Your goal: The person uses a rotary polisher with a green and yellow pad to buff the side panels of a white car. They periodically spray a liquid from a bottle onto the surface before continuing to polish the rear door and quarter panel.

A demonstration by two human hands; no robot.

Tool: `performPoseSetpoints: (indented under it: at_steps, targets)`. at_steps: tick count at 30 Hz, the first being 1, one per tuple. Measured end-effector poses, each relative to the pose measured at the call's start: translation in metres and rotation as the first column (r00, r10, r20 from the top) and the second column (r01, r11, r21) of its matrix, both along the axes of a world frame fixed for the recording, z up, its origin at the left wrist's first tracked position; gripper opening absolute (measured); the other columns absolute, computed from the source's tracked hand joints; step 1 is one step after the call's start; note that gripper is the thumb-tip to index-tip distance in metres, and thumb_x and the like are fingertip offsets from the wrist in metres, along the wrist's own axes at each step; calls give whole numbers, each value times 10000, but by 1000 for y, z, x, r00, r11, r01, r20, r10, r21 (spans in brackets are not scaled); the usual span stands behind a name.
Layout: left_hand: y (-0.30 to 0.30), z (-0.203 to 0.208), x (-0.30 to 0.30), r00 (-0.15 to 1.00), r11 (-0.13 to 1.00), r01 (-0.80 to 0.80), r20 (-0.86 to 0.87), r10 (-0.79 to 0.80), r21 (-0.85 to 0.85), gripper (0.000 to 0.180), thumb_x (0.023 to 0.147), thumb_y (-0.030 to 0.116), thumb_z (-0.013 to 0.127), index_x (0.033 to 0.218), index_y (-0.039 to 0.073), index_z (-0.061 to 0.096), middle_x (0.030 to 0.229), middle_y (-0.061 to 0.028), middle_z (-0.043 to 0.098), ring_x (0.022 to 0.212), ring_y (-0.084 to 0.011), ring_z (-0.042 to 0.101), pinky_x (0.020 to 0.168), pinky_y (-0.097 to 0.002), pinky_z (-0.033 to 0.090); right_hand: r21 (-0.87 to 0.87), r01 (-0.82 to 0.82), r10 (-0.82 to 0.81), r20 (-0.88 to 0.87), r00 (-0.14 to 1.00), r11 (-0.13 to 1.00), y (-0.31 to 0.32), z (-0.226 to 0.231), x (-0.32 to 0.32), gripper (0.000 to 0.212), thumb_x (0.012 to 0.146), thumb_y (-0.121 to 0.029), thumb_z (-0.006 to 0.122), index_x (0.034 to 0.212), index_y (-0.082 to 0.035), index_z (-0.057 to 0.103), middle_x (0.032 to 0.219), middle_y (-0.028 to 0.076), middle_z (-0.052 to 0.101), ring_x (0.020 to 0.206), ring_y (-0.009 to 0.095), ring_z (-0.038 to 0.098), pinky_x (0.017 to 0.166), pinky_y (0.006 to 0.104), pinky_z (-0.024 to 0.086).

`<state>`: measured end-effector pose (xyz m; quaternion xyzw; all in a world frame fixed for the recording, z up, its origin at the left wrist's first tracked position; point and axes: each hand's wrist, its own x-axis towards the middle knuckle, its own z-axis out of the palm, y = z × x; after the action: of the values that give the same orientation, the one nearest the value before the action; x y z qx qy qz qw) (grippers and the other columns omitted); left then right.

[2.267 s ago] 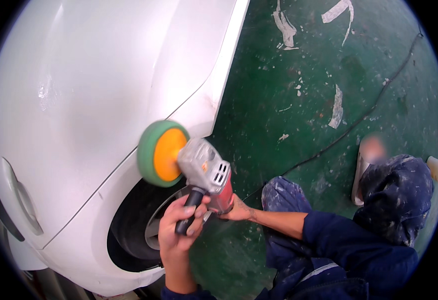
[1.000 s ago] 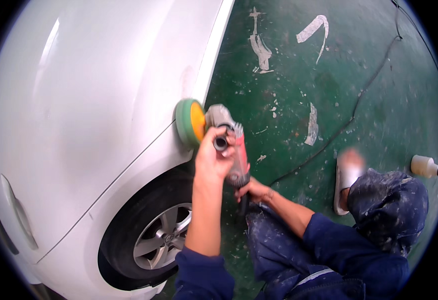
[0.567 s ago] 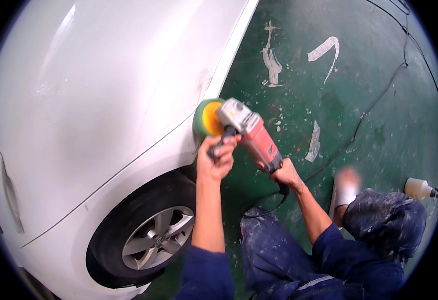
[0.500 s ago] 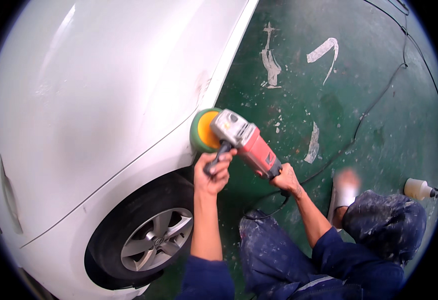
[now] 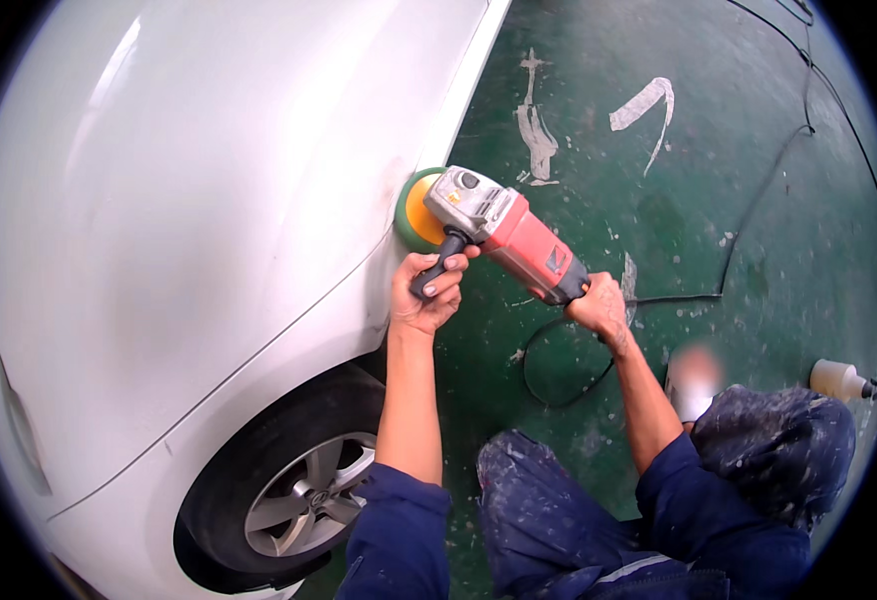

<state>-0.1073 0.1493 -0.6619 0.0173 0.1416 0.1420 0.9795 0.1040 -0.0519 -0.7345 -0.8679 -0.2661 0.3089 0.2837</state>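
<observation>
A red and silver polisher is held in both my hands. My left hand is closed round its black side handle. The fingers of my right hand wrap the dark rear end of the body. At the front, the green and yellow polishing pad is tilted against the edge of the white car panel, ahead of the wheel arch. Whether the pad spins cannot be made out. Faint dark smudges show on the panel beside the pad.
Below the pad is the car's wheel with its black tyre. The polisher's cord loops across the green floor and runs to the upper right. A white bottle lies at the right. My knees are below the tool.
Both hands have moved the polisher forward, up the picture, along the panel edge, away from the wheel. The cord's loop has shifted with it.
</observation>
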Motion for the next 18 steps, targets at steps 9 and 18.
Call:
performPoseSetpoints:
  at_steps: [9,18]
  targets:
    - [-26,-19,-18,999,998,-45,-5,46,45,571,890,154,568,1290,-215,395,895,-79,519,452,-69,423,401,-236,274,-1,-65,65,48,997,998,-12,-15,-1,215,682,-161,683,834,-17,733,826,277,694,849,455,692,771,472,559]
    - [-72,20,-26,939,984,-155,-296,173,84,544,900,141,558,1268,-235,419,889,-68,518,495,-67,447,420,-234,275,101,-115,146,-392,908,988,-35,-45,-44,280,553,-97,766,790,36,700,682,140,686,659,216,686,653,363,541]
